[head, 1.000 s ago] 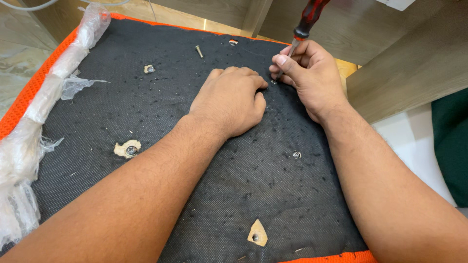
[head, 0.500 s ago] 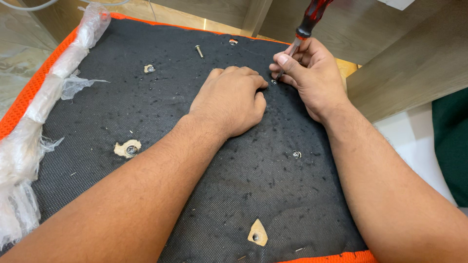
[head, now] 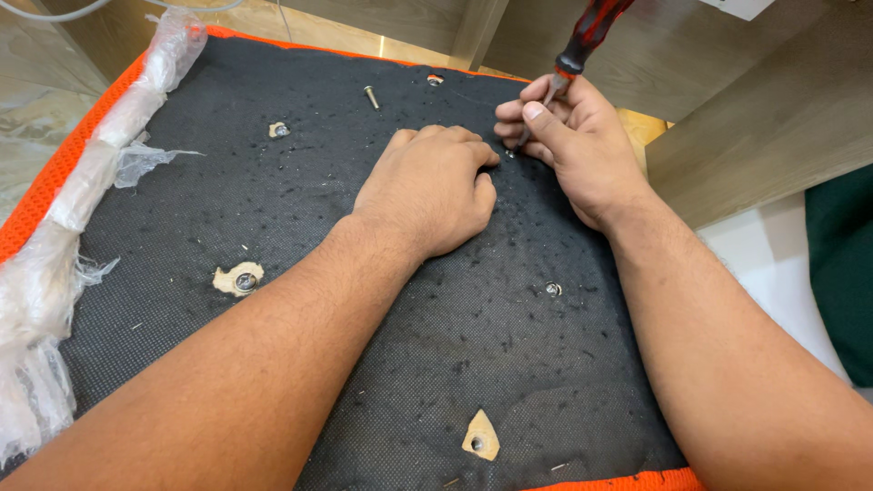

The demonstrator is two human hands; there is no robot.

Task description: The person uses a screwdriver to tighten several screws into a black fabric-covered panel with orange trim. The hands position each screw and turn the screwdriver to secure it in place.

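My right hand [head: 582, 150] is closed around the shaft of a screwdriver [head: 582, 45], red and black handle up, tip down on the black fabric underside of a seat panel [head: 382, 309] near its far edge. The fingers pinch low on the metal, just by the tip, which is hidden among them. My left hand [head: 435, 186] is loosely curled, holding nothing, knuckles pressed on the fabric just beside the tip.

Handling, as I judge it: the screwdriver is light and rigid; the smooth shaft may slip, so the ribbed handle gives better purchase for turning. The fabric is thin and soft over a hard base, torn open around several holes [head: 238, 278].

A loose screw [head: 371, 95] lies near the far edge. Crumpled clear plastic wrap [head: 73, 191] runs along the orange left edge.
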